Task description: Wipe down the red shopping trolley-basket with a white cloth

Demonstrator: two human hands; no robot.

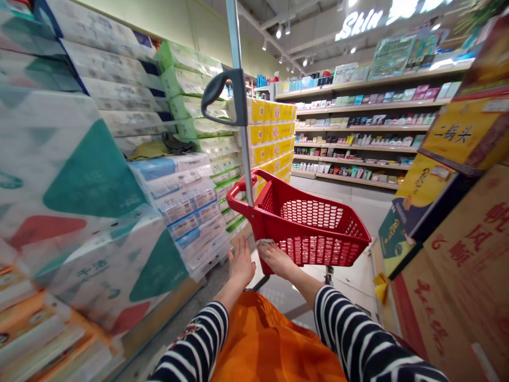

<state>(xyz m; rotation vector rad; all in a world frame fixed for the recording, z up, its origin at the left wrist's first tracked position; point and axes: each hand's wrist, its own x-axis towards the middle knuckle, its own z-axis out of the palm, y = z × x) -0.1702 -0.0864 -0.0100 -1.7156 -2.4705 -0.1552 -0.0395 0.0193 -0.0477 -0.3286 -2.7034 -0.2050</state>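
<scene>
A red plastic shopping cart (274,220) with a perforated basket stands before me, its upper basket looking empty. My right hand (276,259) lies against the cart's near lower corner, fingers pressed over a small white cloth (265,241), which shows only as a strip at the fingertips. Beside it, just left of the cart, my left hand (242,265) is raised with its fingers apart and nothing in it. A metal pole (245,159) with a grey loop handle (238,103) rises from the cart's handle end.
Wrapped tissue packs (191,196) are stacked along the left, with yellow packs (272,130) beyond the cart. Printed cartons (469,239) crowd the right side. Shelves of skincare goods (366,127) line the back. Pale tiled floor (353,278) shows around the cart.
</scene>
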